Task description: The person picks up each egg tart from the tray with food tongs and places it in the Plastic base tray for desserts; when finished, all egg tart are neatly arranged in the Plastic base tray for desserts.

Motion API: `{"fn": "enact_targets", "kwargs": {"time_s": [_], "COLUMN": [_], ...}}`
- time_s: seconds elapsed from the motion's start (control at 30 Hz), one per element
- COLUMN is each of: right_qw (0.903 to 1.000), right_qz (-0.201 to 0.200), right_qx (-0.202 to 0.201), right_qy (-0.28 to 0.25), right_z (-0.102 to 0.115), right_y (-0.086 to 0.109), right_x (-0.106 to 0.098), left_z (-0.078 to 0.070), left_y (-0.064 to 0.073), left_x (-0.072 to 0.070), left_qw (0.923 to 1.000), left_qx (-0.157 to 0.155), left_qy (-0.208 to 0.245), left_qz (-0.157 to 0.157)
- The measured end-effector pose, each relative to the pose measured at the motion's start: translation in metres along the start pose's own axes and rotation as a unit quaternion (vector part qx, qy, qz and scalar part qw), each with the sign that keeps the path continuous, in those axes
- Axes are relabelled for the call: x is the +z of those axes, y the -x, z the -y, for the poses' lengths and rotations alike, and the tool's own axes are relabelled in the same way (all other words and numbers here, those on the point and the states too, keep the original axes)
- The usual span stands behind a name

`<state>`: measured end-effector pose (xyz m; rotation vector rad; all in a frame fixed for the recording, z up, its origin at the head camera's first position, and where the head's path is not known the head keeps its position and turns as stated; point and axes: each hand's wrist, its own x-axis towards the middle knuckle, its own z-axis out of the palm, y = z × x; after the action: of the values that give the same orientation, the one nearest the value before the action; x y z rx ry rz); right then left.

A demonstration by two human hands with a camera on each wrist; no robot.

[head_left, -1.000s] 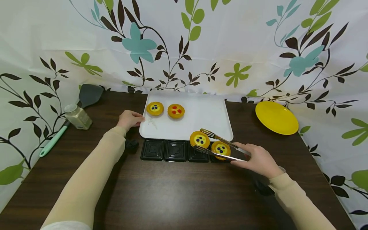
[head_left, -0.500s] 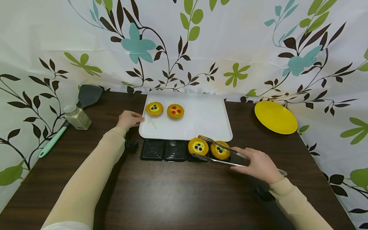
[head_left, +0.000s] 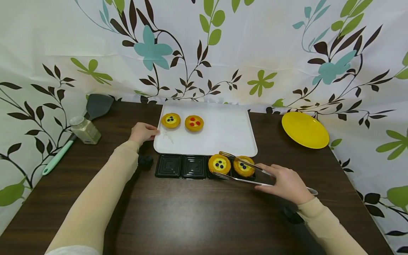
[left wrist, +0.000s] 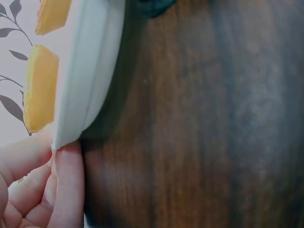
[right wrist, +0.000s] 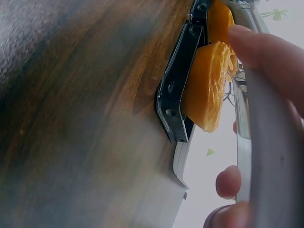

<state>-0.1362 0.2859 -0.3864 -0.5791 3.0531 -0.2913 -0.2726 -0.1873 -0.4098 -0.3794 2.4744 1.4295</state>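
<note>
1. The white tray lies flat at the far middle of the dark wooden table. It looks stiff and light, likely to skid on the smooth wood. Your left hand steadies it at the near-left corner, fingertips against the rim, fingers barely bent.

2. The black compartment tray sits just near of the white tray, touching its near edge. Thin moulded plastic by the look of it: light and flexible, so press down gently.

3. The metal tongs are in your right hand, fingers curled round the two arms. The tips stand a little apart on either side of a blueberry tart, which sits in the black tray's third compartment from the left; whether they touch it cannot be told. Polished steel is slippery against pastry.

4. That tart probably handles as light and crumbly, with a soft filling. Take it low on the crust wall from both sides, never across the top, and squeeze lightly.

5. A second blueberry tart fills the right end compartment. Two more rest far left on the white tray: one blueberry, one red-berry.

6. Writing: none can be read anywhere, not on the trays, the tongs or the small shaker jar at far left.
</note>
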Motion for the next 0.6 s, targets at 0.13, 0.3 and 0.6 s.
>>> {"fn": "enact_targets", "kwargs": {"time_s": [0.13, 0.3, 0.6], "right_qw": [1.0, 1.0, 0.9999], "right_qz": [0.002, 0.005, 0.009], "right_qx": [0.002, 0.002, 0.009], "right_qy": [0.0, -0.002, -0.002], "right_z": [-0.0005, -0.0009, -0.0019], "right_y": [0.0004, 0.0007, 0.0015], "right_x": [0.0005, 0.0005, 0.0013], "left_z": [-0.0005, -0.0008, -0.0017], "left_y": [0.0008, 0.001, 0.001], "left_x": [0.0004, 0.001, 0.001], "left_qw": [1.0, 1.0, 1.0], "left_qx": [-0.001, 0.002, -0.001], "left_qy": [-0.001, -0.004, 0.001], "left_qz": [0.002, 0.0, -0.001]}}
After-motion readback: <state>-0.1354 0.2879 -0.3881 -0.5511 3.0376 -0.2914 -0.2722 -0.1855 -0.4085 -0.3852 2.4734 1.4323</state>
